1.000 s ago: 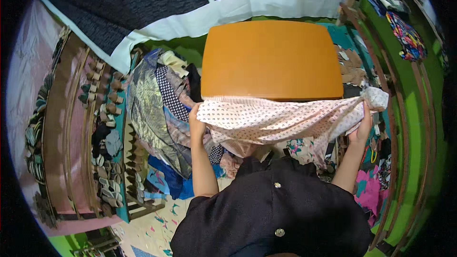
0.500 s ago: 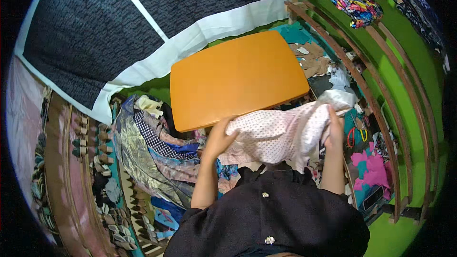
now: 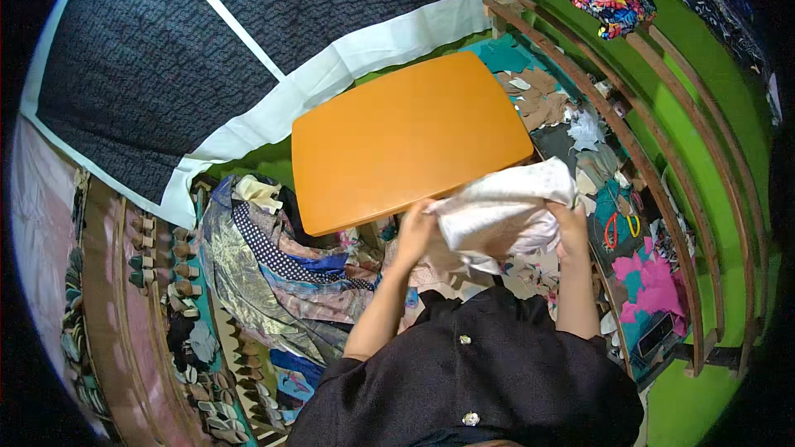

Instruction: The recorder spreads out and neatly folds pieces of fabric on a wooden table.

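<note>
A pale pink-white fabric (image 3: 503, 209) with a faint pattern is stretched between my two hands, bunched and folded over on itself. My left hand (image 3: 416, 230) grips its left end, close to the near edge of the orange tabletop (image 3: 406, 141). On the other side, my right hand (image 3: 570, 230) holds the cloth's right edge, fingers partly hidden behind it. The cloth hangs in front of my body, at the near right side of the tabletop.
Piled fabrics (image 3: 248, 281) lie to the left of the table. Fabric scraps, scissors with red and yellow handles (image 3: 621, 228), pink scraps (image 3: 648, 285) and a phone (image 3: 656, 333) lie at the right. Wooden slats (image 3: 662, 190) curve along the right side; shoes (image 3: 217, 414) line the lower left rack.
The cloth has been gathered shorter and turned, so its dotted side shows less. My left hand has moved right, and my right hand slightly left and down. The view has shifted a little.
</note>
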The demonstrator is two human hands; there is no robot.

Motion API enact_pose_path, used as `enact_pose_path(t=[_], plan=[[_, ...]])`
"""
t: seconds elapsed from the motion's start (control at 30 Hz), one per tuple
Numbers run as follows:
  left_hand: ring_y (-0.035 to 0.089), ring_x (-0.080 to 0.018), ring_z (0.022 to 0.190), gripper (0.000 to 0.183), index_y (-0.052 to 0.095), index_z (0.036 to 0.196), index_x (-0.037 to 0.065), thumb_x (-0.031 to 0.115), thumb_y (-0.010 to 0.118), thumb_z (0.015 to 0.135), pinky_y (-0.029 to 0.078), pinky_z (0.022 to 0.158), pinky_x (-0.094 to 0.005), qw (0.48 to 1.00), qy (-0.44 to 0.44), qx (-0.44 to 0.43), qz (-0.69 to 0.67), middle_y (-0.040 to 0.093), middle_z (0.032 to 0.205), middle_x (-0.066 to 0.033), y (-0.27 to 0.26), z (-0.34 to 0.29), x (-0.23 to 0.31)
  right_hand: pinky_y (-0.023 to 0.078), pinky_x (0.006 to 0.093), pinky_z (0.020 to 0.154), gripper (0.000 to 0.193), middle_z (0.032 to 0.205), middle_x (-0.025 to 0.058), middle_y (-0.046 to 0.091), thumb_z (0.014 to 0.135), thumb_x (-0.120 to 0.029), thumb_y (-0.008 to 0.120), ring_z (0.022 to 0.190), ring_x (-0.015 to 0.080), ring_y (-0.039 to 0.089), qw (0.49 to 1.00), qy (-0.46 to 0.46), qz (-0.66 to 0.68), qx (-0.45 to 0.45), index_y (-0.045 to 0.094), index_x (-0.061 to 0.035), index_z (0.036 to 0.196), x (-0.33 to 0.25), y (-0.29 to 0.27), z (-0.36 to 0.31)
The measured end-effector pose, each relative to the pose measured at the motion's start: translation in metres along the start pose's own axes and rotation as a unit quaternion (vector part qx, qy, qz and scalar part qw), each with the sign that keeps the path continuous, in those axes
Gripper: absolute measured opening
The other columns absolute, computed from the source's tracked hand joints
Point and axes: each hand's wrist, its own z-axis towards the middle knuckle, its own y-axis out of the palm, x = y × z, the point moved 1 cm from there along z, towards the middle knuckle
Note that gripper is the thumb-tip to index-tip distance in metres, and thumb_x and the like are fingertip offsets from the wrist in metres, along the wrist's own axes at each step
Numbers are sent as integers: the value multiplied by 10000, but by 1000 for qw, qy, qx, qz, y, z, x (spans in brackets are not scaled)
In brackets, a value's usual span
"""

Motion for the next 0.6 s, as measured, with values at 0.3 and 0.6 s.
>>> enact_pose_path(t=[0.3, 0.6], plan=[[476, -55, 780, 111, 530, 944, 19, 22, 458, 859, 392, 693, -192, 985, 121, 94, -77, 531, 855, 10, -74, 33, 16, 462, 251, 683, 339, 876, 61, 611, 644, -55, 733, 782, 113, 578, 958, 54, -254, -124, 562, 12, 929, -54, -41, 0], [517, -72, 773, 158, 568, 902, -20, -50, 576, 747, 417, 622, -209, 975, 210, 61, 33, 570, 843, -19, -83, 57, 63, 453, 277, 727, 206, 830, 142, 642, 674, 16, 541, 786, 201, 615, 834, -133, -533, 53, 622, 34, 862, -43, -115, 13]])
